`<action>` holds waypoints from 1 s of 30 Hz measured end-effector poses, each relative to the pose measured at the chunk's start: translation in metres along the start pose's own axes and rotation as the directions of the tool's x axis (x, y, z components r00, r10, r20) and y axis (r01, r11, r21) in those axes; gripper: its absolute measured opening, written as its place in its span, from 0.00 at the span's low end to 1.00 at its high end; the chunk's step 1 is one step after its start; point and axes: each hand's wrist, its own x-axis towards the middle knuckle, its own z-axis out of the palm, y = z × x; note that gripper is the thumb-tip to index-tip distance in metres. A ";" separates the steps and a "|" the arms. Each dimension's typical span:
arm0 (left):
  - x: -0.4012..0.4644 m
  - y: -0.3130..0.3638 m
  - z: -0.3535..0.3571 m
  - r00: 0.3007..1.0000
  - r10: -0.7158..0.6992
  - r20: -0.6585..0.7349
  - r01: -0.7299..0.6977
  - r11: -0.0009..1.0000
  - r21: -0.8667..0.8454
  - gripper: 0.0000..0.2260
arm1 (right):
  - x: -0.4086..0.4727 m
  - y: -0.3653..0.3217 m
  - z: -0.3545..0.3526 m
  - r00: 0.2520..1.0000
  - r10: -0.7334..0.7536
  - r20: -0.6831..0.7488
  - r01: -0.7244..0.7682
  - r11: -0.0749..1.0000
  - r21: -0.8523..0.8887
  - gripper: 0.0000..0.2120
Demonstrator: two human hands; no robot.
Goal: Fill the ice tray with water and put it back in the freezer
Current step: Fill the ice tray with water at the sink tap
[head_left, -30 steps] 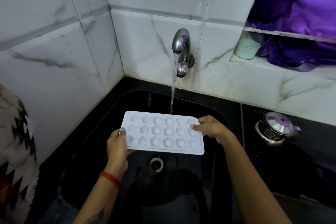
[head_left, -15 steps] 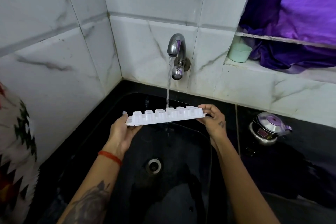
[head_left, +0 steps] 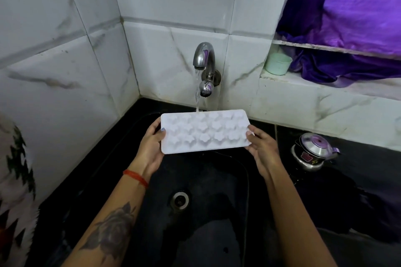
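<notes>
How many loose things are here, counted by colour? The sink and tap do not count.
White: 1, the ice tray
Green: 1, the cup
Purple: 1, the cloth
Silver: 1, the small pot
Total: 4

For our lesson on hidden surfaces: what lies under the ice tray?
Under the ice tray is the black sink; its drain shows nearer the camera. The basin part directly beneath is covered.

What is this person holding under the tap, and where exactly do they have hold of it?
The white ice tray, held by its two short ends: left hand on the left end, right hand on the right.
</notes>
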 end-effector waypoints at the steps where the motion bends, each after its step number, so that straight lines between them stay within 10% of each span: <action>1: 0.001 -0.001 0.003 1.000 -0.013 0.006 0.013 1.000 0.014 0.19 | -0.001 -0.004 -0.001 0.999 -0.033 -0.010 0.033 0.999 0.020 0.14; 17: 0.016 -0.017 0.040 0.966 -0.249 -0.073 0.259 0.924 0.282 0.16 | -0.009 -0.046 0.009 0.944 -0.330 0.024 0.330 0.938 -0.103 0.18; 30: 0.011 0.012 0.022 0.985 0.019 -0.169 0.025 0.967 0.254 0.20 | 0.011 0.016 0.001 0.996 0.079 -0.051 -0.086 0.982 -0.170 0.20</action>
